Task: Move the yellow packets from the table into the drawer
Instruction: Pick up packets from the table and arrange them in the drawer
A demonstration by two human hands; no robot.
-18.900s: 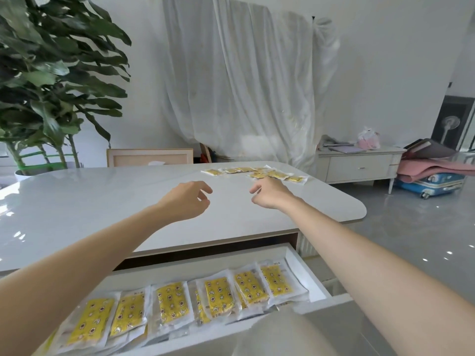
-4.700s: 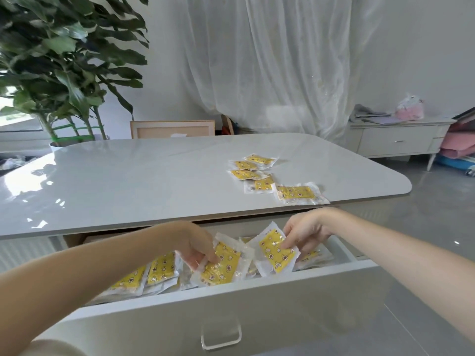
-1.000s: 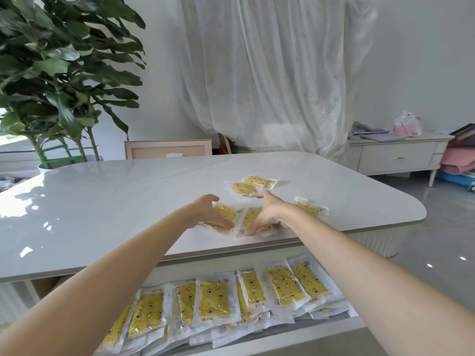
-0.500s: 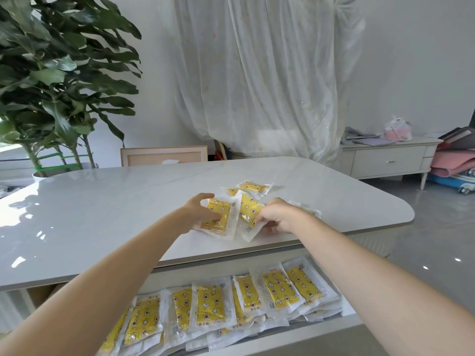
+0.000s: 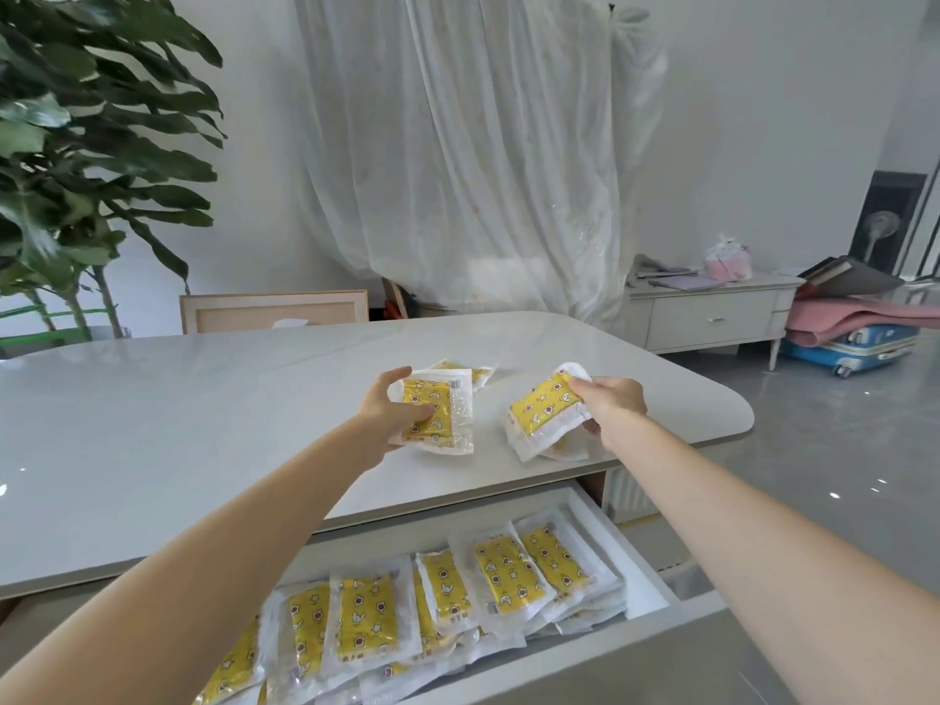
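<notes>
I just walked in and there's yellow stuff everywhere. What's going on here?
A person is moving yellow-printed clear plastic packets off the glossy white table into the open white drawer under it. The left hand grips one packet, and the right hand grips a small bundle of packets, both over the tabletop. At least one more packet lies on the table behind the left hand. Many stored packets lie overlapping in the drawer.
</notes>
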